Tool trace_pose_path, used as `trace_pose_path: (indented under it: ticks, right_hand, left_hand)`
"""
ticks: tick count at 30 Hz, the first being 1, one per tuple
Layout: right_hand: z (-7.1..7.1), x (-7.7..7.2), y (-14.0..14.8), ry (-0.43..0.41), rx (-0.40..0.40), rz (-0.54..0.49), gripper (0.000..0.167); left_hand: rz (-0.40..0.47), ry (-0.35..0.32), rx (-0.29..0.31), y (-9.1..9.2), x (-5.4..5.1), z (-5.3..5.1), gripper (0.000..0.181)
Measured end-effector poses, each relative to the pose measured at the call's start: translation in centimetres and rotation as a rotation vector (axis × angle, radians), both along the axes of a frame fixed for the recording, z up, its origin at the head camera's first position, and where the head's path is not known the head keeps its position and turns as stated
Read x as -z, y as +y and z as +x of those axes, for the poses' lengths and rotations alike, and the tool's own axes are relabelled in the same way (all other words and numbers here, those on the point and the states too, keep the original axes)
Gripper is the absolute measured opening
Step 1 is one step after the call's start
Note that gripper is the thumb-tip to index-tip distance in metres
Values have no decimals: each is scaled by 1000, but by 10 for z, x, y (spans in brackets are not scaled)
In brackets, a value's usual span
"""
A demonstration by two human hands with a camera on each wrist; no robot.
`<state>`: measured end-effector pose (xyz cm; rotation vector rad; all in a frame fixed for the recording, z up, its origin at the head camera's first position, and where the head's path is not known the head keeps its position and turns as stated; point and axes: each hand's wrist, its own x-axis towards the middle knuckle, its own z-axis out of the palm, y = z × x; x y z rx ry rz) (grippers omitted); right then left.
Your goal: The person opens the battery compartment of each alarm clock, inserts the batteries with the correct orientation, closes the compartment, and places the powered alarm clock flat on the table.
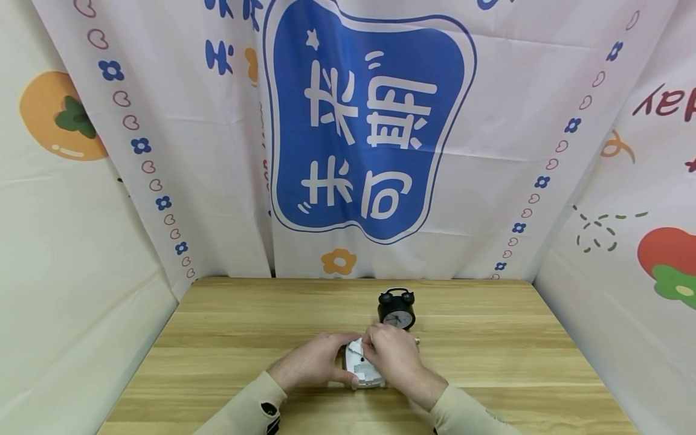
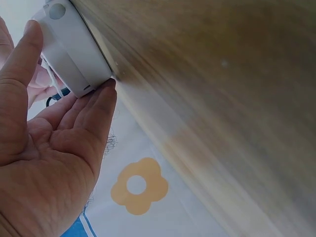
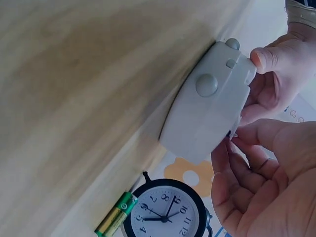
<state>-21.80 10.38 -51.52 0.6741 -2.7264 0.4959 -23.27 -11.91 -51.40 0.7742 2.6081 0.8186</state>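
A white plastic device [image 1: 361, 370] with rounded sides, probably a small clock, lies on the wooden table, its back with a recess turned up. Round grey buttons show on its edge [image 3: 206, 85]. My left hand [image 1: 318, 361] grips it from the left, thumb at the near side and fingers at the far side. Over its far end, my right hand [image 1: 394, 356] has thumb and fingertips together on a thin white flap [image 1: 356, 347], seemingly the battery cover. In the right wrist view the right fingertips [image 3: 232, 140] partly hide what they pinch.
Just behind the hands stands a black twin-bell alarm clock [image 1: 396, 313]. A green and gold battery [image 3: 116, 215] lies beside it on the table [image 1: 244, 314]. Printed cloth [image 1: 511, 109] hangs behind and at both sides.
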Motion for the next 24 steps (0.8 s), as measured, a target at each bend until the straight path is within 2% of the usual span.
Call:
trace_pose_path:
  ticks: [4,8,12,19,24]
  right_hand:
    - [-1,-9,4,-81,-18,-21,18]
    - [-7,-15,14,-232,-56,-134,15]
    - [-13,-17,27,-312,-90,-231,13]
    - [-19,-19,46,-393,-116,-313,6]
    - [-22,-22,59,-370,-117,-300,11]
  left_hand:
    - [-2,-10,0,0,1,-1,94]
    - [13,-2,0,0,1,0,93]
    - [10,-7,-10,0,2,1,95]
    - [24,-19,-1,0,1,0,91]
    - [33,-11,3,1,1,0,90]
